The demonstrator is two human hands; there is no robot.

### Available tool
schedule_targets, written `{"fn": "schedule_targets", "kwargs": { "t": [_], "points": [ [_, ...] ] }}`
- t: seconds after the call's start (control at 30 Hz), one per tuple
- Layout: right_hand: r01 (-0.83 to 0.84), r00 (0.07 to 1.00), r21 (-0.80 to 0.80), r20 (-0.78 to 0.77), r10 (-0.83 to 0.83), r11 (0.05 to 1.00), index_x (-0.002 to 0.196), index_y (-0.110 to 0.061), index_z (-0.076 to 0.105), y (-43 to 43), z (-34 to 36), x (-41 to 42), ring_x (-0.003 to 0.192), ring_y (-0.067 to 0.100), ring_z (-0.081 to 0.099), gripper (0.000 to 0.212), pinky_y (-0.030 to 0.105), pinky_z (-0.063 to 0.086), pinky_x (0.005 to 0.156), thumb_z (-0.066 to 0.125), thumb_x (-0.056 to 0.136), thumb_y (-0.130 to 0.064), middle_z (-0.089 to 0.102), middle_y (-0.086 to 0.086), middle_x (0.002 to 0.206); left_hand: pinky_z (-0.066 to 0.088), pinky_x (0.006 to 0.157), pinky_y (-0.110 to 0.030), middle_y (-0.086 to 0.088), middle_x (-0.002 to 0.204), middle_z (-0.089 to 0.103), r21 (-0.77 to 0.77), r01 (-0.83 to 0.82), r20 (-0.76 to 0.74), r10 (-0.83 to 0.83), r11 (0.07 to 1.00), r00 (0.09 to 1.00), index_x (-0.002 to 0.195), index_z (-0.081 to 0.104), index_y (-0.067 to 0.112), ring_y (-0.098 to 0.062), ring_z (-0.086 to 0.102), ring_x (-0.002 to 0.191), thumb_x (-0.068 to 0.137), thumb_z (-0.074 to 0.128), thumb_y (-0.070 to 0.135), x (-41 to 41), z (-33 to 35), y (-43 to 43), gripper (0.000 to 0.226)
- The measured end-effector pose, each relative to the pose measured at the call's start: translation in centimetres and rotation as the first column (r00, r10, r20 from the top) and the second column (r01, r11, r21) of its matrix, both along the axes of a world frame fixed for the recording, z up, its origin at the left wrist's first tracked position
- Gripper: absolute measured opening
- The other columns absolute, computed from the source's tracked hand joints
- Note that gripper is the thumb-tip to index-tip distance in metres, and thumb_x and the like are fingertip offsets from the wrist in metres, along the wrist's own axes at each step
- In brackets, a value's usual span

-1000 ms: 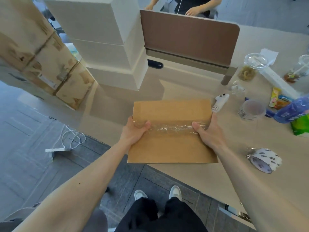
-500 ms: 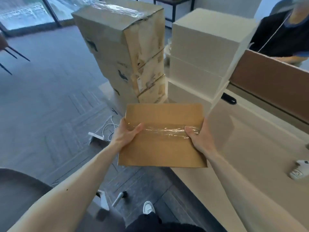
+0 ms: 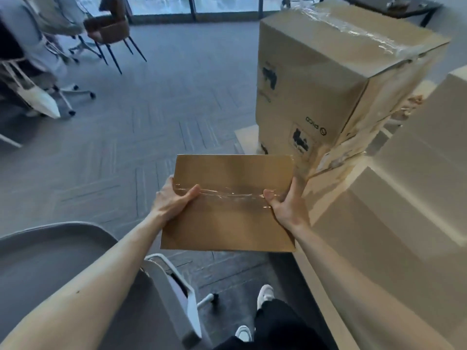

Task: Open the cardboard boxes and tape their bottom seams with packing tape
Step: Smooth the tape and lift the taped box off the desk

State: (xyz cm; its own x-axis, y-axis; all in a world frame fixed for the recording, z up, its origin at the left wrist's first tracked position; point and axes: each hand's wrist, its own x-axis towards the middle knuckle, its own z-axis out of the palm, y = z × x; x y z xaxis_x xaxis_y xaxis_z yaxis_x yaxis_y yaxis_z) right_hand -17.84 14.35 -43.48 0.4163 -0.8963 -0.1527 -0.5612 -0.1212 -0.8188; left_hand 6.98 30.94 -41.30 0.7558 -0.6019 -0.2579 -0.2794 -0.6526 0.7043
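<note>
The box (image 3: 227,218) has swung left, away from the desk (image 3: 379,286), and now hangs mid-frame over the grey floor (image 3: 151,122). The left hand (image 3: 171,200) and right hand (image 3: 288,203) grip its sides, thumbs on the tape (image 3: 232,195). Chairs (image 3: 108,29) stand upper left.

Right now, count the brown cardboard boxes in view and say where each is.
2 plainly: the taped box held by the left hand and right hand, and the tall brown box beyond it on the right, possibly a stack hiding more.

Taped box (image 3: 227,218) between hands; stacked cartons (image 3: 316,92) behind-right; chair (image 3: 63,261) left.
</note>
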Motion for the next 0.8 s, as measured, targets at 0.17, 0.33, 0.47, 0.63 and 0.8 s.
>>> {"fn": "schedule_targets", "kwargs": {
  "t": [0.17,0.33,0.47,0.63,0.8],
  "points": [
    [-0.146,0.989,0.012,-0.027,0.146,0.989,0.156,-0.015,0.008,-3.4,-0.7,7.6,0.127,0.034,0.052,0.099,0.04,0.046,0.099,0.059,0.086,-0.062,0.047,0.014,0.146,0.045,0.104,-0.038,-0.006,0.134,0.061,0.002,-0.139,-0.004,0.139,0.99,0.99,0.143,0.043,0.025,-0.028,0.057,0.122,0.073,0.072,0.07,5.7,-0.6,-0.7,0.088],
    [-0.259,0.966,0.001,-0.003,0.259,0.966,0.156,-0.013,0.005,-7.5,0.0,15.2,0.13,0.037,0.049,0.098,0.038,0.044,0.099,0.063,0.088,-0.054,0.041,0.019,0.15,0.048,0.104,-0.047,-0.007,0.135,0.06,0.034,-0.27,-0.024,0.271,0.962,0.962,0.147,0.038,0.025,-0.029,0.058,0.122,0.051,0.062,0.093,11.1,-0.9,-1.6,0.12],
    [-0.322,0.947,0.026,0.01,0.322,0.946,0.154,-0.015,0.011,-10.4,0.0,20.6,0.126,0.039,0.052,0.097,0.043,0.046,0.1,0.065,0.085,-0.056,0.048,0.02,0.144,0.048,0.104,-0.047,-0.008,0.138,0.058,0.025,-0.347,-0.03,0.347,0.938,0.937,0.151,0.033,0.022,-0.028,0.058,0.123,0.051,0.064,0.091,14.3,-0.3,-2.6,0.125],
    [-0.368,0.929,0.028,0.036,0.367,0.929,0.152,-0.016,0.016,-12.9,0.0,27.4,0.122,0.038,0.055,0.093,0.045,0.046,0.101,0.068,0.084,-0.053,0.052,0.016,0.14,0.046,0.105,-0.044,-0.006,0.136,0.06,0.014,-0.39,-0.016,0.391,0.921,0.92,0.148,0.037,0.021,-0.027,0.057,0.122,0.063,0.07,0.079,19.5,0.2,-4.6,0.108],
    [-0.354,0.935,0.047,0.042,0.352,0.934,0.148,-0.016,0.022,-15.1,-1.3,35.1,0.114,0.035,0.059,0.09,0.048,0.049,0.097,0.068,0.083,-0.056,0.059,0.013,0.131,0.045,0.106,-0.047,-0.005,0.136,0.06,0.041,-0.373,-0.015,0.374,0.927,0.927,0.144,0.041,0.021,-0.027,0.056,0.125,0.051,0.063,0.09,27.5,-0.7,-7.1,0.118]
  ]
}}
